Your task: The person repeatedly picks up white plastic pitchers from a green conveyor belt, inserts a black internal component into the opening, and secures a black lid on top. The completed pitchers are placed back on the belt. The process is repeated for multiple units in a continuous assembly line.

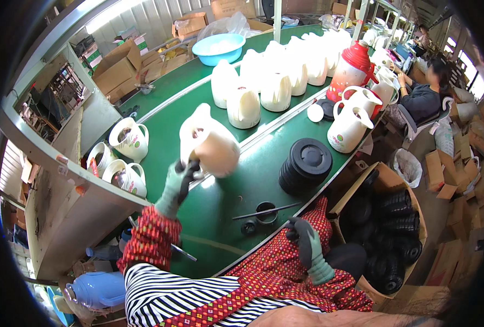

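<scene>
My left hand (177, 185), in a grey-green glove with dark fingers, is closed on the handle of a white vacuum flask shell (214, 150). The shell tilts above the green conveyor belt (198, 218). My right hand (307, 245), in the same kind of glove, hovers over my lap by the belt's edge. Its fingers are curled, and nothing shows sticking out of them. Between the hands lie a black ring (266, 213), a thin dark rod (236, 217) and a small black round part (248, 227). A stack of black discs (306, 163) stands farther right.
Several white shells (243, 106) stand across the belt's divider; others (130, 140) sit at left. A red flask (352, 71) and blue basin (219, 49) are farther off. A carton (416, 210) of black parts is at my right. A co-worker (424, 101) sits beyond.
</scene>
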Demonstrator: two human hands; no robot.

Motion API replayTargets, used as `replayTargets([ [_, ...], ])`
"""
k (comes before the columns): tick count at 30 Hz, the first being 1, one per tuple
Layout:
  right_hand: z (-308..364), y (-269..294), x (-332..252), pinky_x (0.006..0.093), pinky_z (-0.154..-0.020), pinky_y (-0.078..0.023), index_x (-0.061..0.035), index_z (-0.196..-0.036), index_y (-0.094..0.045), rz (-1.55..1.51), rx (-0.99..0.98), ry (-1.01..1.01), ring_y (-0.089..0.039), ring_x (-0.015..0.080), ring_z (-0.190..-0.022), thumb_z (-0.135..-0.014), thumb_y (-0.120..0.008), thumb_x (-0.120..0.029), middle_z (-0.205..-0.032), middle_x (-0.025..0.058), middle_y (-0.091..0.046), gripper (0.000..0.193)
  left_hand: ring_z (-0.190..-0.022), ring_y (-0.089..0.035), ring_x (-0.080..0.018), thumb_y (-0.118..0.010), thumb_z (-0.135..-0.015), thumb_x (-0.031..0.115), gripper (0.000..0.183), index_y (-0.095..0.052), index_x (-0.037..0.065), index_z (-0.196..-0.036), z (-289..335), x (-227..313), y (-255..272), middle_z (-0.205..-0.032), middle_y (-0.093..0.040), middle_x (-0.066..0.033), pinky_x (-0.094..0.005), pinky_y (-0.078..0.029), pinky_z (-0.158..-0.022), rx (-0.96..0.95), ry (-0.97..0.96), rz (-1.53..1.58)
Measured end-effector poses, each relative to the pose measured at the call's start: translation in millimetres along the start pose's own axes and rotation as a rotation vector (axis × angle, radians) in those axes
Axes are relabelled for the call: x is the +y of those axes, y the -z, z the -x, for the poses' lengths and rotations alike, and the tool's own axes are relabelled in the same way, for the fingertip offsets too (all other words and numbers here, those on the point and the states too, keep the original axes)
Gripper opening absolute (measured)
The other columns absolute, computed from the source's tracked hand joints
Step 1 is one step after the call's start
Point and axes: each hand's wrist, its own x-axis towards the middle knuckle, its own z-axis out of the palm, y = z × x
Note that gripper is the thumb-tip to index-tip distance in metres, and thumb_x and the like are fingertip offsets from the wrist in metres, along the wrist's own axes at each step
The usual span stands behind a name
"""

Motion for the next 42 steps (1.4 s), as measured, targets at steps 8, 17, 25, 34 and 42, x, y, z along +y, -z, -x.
replayTargets([
  [8, 1, 7, 17, 0.0334, -0.097, -0.054, 0.0081, -0.137, -0.059, 0.019, -0.068, -0.002, -0.069, 0.0194, -0.104, -0.111, -0.051, -0.027, -0.122, 0.0145, -0.070, 0.044, -0.066, -0.064, -0.0170, -0.084, -0.090, 0.030, 0.033, -0.069, 0.006, -0.107, -276, -65, 34, -0.085, -0.068, -0.0026, -0.0339, -0.056, -0.050, 0.392, 0.009, -0.062],
  [17, -14, 9, 22, 0.0382, -0.103, -0.052, 0.0129, -0.140, -0.053, -0.149, -0.119, -0.060, -0.066, 0.0236, -0.112, -0.112, -0.047, -0.029, -0.128, 0.0199, -0.065, 0.050, -0.135, -0.053, -0.0415, -0.076, -0.079, 0.070, 0.104, -0.043, 0.000, -0.149, -273, -49, 52, -0.151, -0.046, -0.0262, -0.0460, -0.047, -0.111, 0.811, -0.063, -0.991],
  [25, -21, 6, 22, 0.0405, -0.102, -0.049, 0.0108, -0.138, -0.052, -0.200, -0.216, -0.063, -0.061, 0.0228, -0.108, -0.113, -0.045, -0.033, -0.124, 0.0158, -0.062, 0.051, -0.121, -0.064, -0.0447, -0.066, -0.095, 0.044, 0.075, -0.041, 0.002, -0.152, -200, -16, 233, -0.146, -0.048, -0.0339, -0.0503, -0.056, -0.099, 0.906, 0.385, -1.445],
  [34, -23, -3, -15, 0.0349, -0.102, -0.051, 0.0048, -0.146, -0.053, 0.159, -0.227, -0.069, -0.065, 0.0222, -0.115, -0.109, -0.057, -0.026, -0.136, 0.0164, -0.063, 0.049, -0.107, -0.071, -0.0355, -0.069, -0.091, 0.038, 0.052, -0.060, 0.006, -0.132, -152, 5, 121, -0.112, -0.074, -0.0201, -0.0465, -0.053, -0.098, 0.598, 0.051, -1.424],
  [42, -75, -83, -94, 0.0321, -0.096, -0.054, 0.0033, -0.160, -0.033, 0.781, -0.138, 0.642, -0.061, 0.0230, -0.119, -0.092, -0.077, -0.051, -0.147, 0.0253, -0.052, 0.098, -0.082, -0.071, -0.0377, -0.075, -0.083, 0.005, 0.025, -0.064, 0.005, -0.105, 53, 87, -29, -0.098, -0.071, -0.0160, -0.0440, -0.056, -0.070, -0.049, -0.616, -1.111],
])
